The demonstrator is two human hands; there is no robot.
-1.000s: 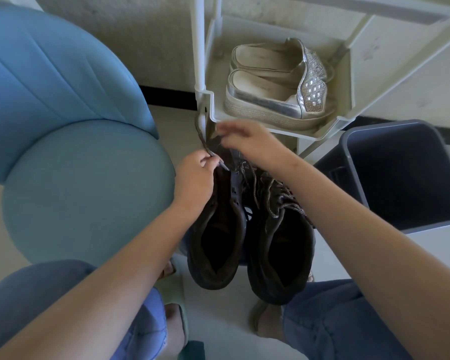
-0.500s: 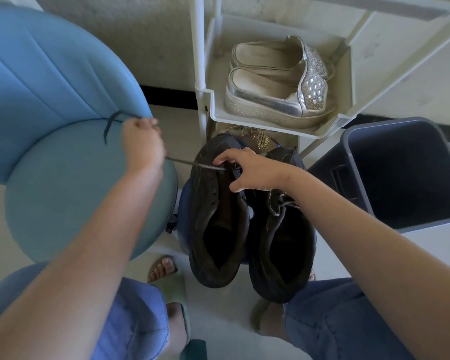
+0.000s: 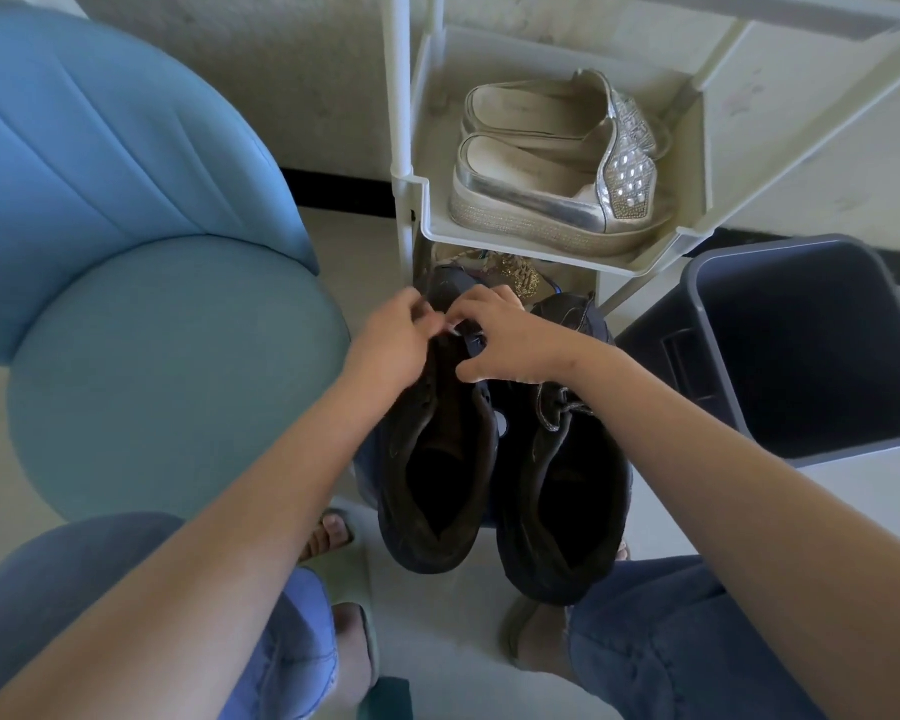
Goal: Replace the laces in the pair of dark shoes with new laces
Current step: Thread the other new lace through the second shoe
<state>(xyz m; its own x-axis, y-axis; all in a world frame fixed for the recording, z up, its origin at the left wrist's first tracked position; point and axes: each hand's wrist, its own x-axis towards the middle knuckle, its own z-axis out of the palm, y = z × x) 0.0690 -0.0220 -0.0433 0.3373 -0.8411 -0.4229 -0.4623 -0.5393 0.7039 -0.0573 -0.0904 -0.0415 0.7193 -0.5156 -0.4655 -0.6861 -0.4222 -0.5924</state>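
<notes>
Chair point(image 3: 152, 356) at left, rack point(image 3: 557, 246) ahead. Betw the person's knees, toes twd the rack: dark shoe point(image 3: 437, 459) on the chair side, second shoe point(image 3: 562, 485) right beside it, laces still in. L hand point(image 3: 391, 340) & R hand point(image 3: 510, 340) meet over the dark shoe's front. L fingers curled, prob pinching a lace end point(image 3: 450, 331), blurred. R fingers curled onto that shoe's front, thumb spread

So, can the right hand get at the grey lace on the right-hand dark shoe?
Probably yes: the right hand holds the left dark shoe just beside it, and the grey lace lies uncovered below its wrist.
</notes>
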